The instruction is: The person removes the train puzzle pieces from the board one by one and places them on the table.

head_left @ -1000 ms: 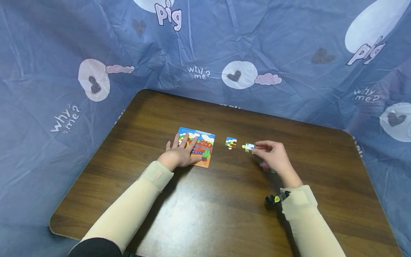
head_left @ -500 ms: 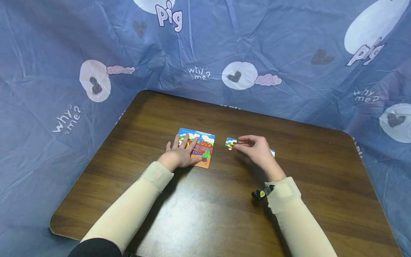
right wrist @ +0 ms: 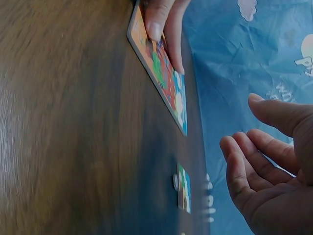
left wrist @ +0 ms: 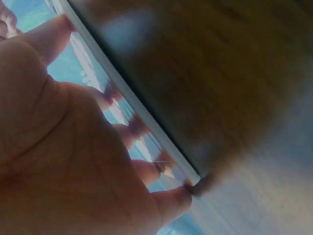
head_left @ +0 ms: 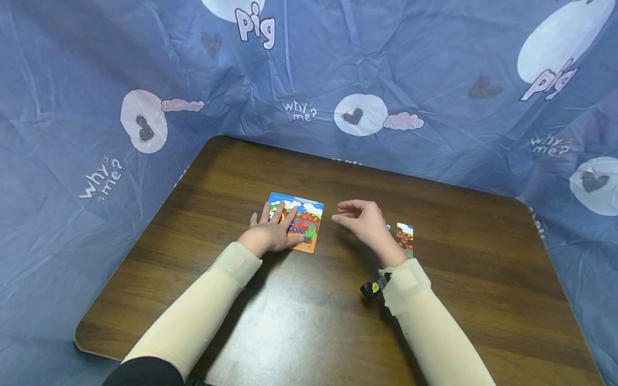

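1. Blue printed curtain (head_left: 309, 69) – the backdrop, reaching beyond the far edge of the table.
2. Brown wooden table (head_left: 270, 321), bearing the board and the loose pieces.
3. Left hand (head_left: 268, 234): fingers and thumb spread wide, resting on the picture board. Right hand (head_left: 365, 221): thumb apart from the loosely bent fingers, a moderate gap between, holding nothing; it is raised to the right of the board.
4. Picture board (head_left: 307, 221), flat under the left hand, its blue-sky edge toward the curtain and roughly parallel to the table's far edge. Which side is longer cannot be told – the hand covers part.
5. Puzzle pieces (head_left: 405, 232), lying near the right wrist.
6. 1 separate piece (right wrist: 184, 188), apart from the board, its white tab pointing away from the curtain.
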The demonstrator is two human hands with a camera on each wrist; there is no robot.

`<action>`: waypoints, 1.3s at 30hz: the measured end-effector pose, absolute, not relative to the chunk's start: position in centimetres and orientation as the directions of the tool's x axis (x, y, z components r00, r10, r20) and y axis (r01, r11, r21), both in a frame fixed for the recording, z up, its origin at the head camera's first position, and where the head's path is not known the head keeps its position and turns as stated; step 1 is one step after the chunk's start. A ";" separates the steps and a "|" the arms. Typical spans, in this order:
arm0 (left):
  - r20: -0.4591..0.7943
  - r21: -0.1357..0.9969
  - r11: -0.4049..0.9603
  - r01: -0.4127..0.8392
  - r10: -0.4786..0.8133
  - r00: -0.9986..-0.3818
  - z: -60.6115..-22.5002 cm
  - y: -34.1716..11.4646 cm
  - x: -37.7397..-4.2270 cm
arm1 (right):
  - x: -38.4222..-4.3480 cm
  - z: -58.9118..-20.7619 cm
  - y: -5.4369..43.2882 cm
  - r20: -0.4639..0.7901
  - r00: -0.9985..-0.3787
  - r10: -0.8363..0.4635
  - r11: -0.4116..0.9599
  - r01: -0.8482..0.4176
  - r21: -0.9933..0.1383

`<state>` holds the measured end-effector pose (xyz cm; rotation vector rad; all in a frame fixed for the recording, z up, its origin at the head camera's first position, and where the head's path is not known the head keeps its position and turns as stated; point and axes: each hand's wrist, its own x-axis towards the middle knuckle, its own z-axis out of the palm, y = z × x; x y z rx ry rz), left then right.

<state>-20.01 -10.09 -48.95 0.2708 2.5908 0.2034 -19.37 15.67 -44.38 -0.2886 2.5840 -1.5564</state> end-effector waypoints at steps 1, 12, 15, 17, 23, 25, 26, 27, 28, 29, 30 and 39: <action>-0.487 0.194 0.969 0.151 0.229 -0.843 -48.9 -10.1 -20.0 | -19.4 -44.5 15.4 0.003 -0.975 -0.222 0.454 -0.106 -0.885; -0.502 0.196 0.971 0.135 0.218 -0.837 -48.6 -10.0 -20.0 | -19.7 -45.1 13.4 0.001 -0.972 -0.234 0.463 -0.113 -0.879; -0.499 0.199 0.971 0.136 0.219 -0.838 -48.6 -10.1 -20.0 | -19.7 -45.1 13.2 -0.002 -0.971 -0.239 0.464 -0.112 -0.879; -0.499 0.198 0.971 0.134 0.217 -0.839 -48.5 -10.1 -20.0 | -19.7 -45.2 13.0 -0.006 -0.971 -0.238 0.474 -0.110 -0.874; -0.495 0.200 0.972 0.125 0.210 -0.843 -48.3 -10.2 -20.0 | -20.0 -45.7 12.3 0.009 -0.971 -0.241 0.474 -0.126 -0.872; -0.499 0.202 0.971 0.126 0.213 -0.840 -48.3 -10.2 -20.1 | -20.2 -45.9 12.0 0.008 -0.968 -0.250 0.479 -0.131 -0.868; -0.499 0.207 0.970 0.125 0.215 -0.840 -48.4 -10.3 -20.1 | -20.2 -46.0 11.8 0.006 -0.967 -0.255 0.485 -0.134 -0.864; -0.496 0.212 0.969 0.127 0.219 -0.841 -48.4 -10.4 -20.2 | -20.3 -46.1 11.7 0.004 -0.966 -0.260 0.492 -0.136 -0.860; -0.492 0.216 0.968 0.129 0.222 -0.842 -48.5 -10.5 -20.3 | -20.3 -46.1 11.5 -0.001 -0.965 -0.264 0.498 -0.136 -0.857; -0.484 0.224 0.966 0.130 0.226 -0.845 -48.5 -10.6 -20.3 | -20.4 -46.2 11.4 -0.004 -0.964 -0.267 0.505 -0.136 -0.852; -0.475 0.232 0.964 0.132 0.231 -0.849 -48.6 -10.8 -20.4 | -20.4 -46.2 11.2 -0.006 -0.963 -0.270 0.510 -0.138 -0.849; -0.449 0.207 0.970 0.126 0.209 -0.869 -49.2 -12.5 -20.9 | -20.9 -46.3 9.3 -0.030 -0.947 -0.319 0.573 -0.168 -0.802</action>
